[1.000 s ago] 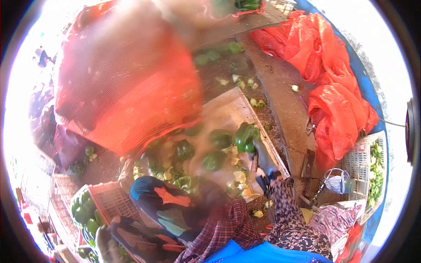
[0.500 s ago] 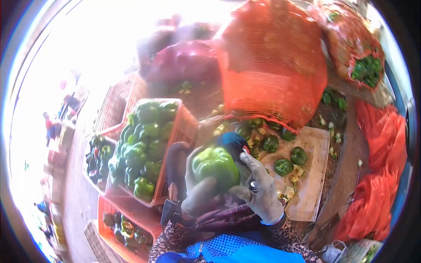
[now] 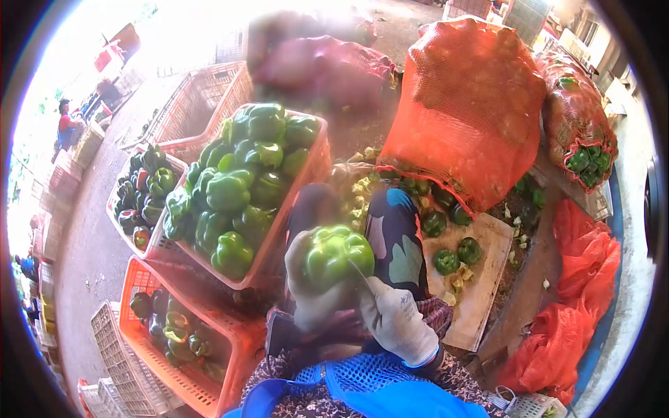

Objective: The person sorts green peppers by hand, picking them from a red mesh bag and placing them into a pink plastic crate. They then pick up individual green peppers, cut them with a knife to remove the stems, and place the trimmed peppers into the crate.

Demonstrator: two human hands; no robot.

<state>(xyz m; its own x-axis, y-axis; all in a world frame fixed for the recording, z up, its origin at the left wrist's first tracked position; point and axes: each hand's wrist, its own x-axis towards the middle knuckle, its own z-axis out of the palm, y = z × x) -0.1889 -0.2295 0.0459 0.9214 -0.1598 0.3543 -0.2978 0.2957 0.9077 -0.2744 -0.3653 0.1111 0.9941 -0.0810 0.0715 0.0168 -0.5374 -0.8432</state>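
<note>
Over my lap, a large green bell pepper (image 3: 339, 252) rests in my gloved left hand (image 3: 306, 285), whose fingers curl round its left side and underside. My gloved right hand (image 3: 396, 317) is closed just below and right of it. A thin knife blade (image 3: 360, 272) sticks up from that hand and meets the pepper's lower right side; the handle is hidden in the glove. To the left stands a crate (image 3: 306, 198) heaped with green bell peppers (image 3: 230, 191).
Front left is an orange crate (image 3: 230, 390) with a few peppers; behind it, a smaller white crate (image 3: 120, 209) holds darker ones. An orange mesh sack (image 3: 467, 104) spills peppers onto a board (image 3: 481, 306). Red netting (image 3: 578, 292) lies right. A person (image 3: 66, 125) sits far left.
My right hand has closed and come in under the pepper's right side, with the blade now against it. The left hand still holds the pepper. The view has shifted.
</note>
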